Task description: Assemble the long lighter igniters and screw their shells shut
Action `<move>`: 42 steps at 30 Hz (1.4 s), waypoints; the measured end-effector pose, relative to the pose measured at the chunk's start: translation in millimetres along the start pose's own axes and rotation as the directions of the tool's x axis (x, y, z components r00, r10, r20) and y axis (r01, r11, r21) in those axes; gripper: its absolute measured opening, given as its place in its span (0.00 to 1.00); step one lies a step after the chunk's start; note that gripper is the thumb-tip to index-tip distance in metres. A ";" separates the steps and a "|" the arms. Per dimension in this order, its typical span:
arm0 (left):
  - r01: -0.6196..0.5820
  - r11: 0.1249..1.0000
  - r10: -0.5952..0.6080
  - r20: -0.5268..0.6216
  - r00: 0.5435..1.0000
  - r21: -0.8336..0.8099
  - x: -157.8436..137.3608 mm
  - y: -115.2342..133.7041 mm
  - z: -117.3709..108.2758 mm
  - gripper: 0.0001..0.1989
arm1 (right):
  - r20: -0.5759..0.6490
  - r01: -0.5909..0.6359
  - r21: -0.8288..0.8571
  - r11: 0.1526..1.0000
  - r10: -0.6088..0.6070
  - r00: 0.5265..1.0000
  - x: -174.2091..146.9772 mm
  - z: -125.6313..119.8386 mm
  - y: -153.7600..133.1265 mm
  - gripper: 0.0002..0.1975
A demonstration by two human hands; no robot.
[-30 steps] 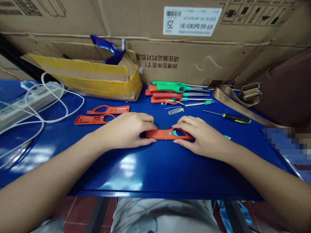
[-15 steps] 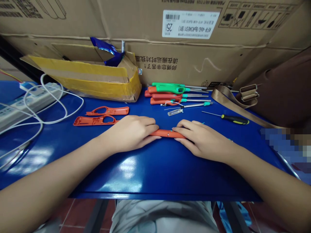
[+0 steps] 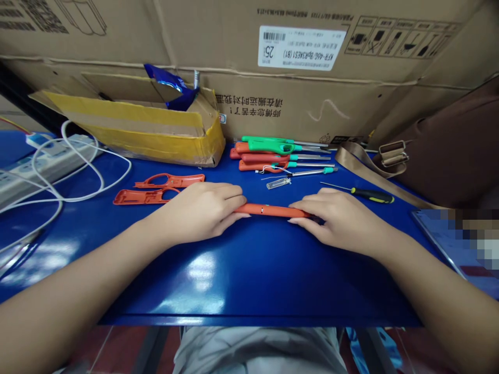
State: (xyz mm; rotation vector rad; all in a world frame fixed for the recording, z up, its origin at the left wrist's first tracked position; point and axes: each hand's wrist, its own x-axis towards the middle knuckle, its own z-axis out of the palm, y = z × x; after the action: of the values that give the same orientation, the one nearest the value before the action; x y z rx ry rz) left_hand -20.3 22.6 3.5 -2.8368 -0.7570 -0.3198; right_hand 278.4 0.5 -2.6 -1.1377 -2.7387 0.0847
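An orange lighter (image 3: 273, 210), the long-handled kind, lies sideways between my hands just above the blue table. Its left end is pinched in the closed fingers of my left hand (image 3: 206, 210). My right hand (image 3: 331, 215) grips the other end between thumb and fingers, covering it. Two orange half-shells of a lighter handle (image 3: 175, 180) rest beyond my left hand, the nearer one partly hidden by it. Past my right hand lie a bare metal lighter tube (image 3: 312, 172) with white wires and a small clear fuel tank (image 3: 278, 183).
Several orange and green lighters (image 3: 268, 148) are piled at the back. A screwdriver (image 3: 373, 195) lies at right, near a brown strap (image 3: 358, 162). The yellow-taped box (image 3: 156, 140) and a power strip with white cables (image 3: 42, 166) stand at left. A large carton (image 3: 249, 83) closes off the back.
My right hand has slid right along the lighter, baring more of its orange handle. My left hand keeps its hold, shifted slightly left in view.
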 end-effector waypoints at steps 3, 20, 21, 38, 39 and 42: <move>0.022 0.999 -0.022 0.004 1.000 -0.038 -0.7 -0.9 -4.1 0.17 | 0.002 0.007 -0.033 0.999 -0.007 1.000 -0.2 -2.5 2.1 0.16; 0.467 0.294 -0.330 0.370 0.868 -0.834 16.3 27.0 1.6 0.19 | -0.070 0.069 -0.029 0.997 -0.071 0.995 -0.6 -8.3 -14.3 0.24; 0.407 0.421 -0.310 0.293 0.905 -0.811 14.4 28.6 0.9 0.16 | -0.066 0.080 -0.022 0.997 -0.082 0.995 -0.6 -7.8 -14.9 0.23; 0.064 0.841 -0.023 0.084 0.996 -0.537 4.0 29.2 7.7 0.11 | 0.045 0.109 0.221 0.969 -0.122 0.992 0.8 1.2 -24.3 0.19; 0.055 0.850 -0.012 0.085 0.996 -0.523 3.8 27.0 7.9 0.12 | 0.059 0.106 0.194 0.975 -0.119 0.991 0.6 0.7 -22.0 0.20; 0.037 0.881 0.014 0.105 0.994 -0.471 3.7 20.3 5.8 0.14 | 0.089 0.093 0.104 0.990 -0.103 0.991 -1.0 -3.3 -13.8 0.17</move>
State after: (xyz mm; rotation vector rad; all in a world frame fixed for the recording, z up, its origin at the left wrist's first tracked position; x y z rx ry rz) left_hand -5.9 8.4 -3.6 -3.3341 -0.8094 -0.4085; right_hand 270.1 -10.0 2.2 -0.9958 -2.8317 0.2658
